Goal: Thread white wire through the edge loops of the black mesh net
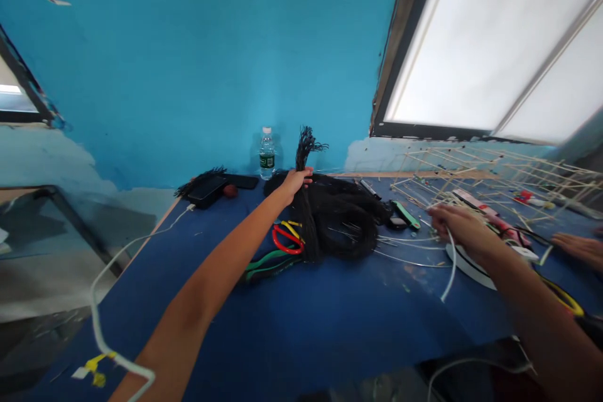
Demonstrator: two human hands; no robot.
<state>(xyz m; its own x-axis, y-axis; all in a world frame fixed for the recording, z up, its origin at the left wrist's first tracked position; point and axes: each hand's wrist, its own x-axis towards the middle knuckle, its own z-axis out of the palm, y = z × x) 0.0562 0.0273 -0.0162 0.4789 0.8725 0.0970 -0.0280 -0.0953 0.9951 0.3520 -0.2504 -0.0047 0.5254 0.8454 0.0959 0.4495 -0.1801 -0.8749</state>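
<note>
My left hand (298, 181) is closed around a bundle of black cords (306, 149), whose frayed ends stick up above my fingers. Below the grip, the bundle runs down over a larger heap of black strands (348, 207) on the blue table. Just left of it lie red-handled scissors (287, 240) and a tool with green handles (271, 264). To the right, my right hand (455, 223) is closed on a thin white cord (453, 270) that hangs down from it. A round white object (471, 270) sits partly hidden beneath that forearm.
A water bottle (267, 154) stands against the wall. A black box (207, 191) with a white cable (97, 301) lies at the left. A frame of thin sticks (494, 176) fills the back right. Another person's hand (577, 250) rests at the right edge.
</note>
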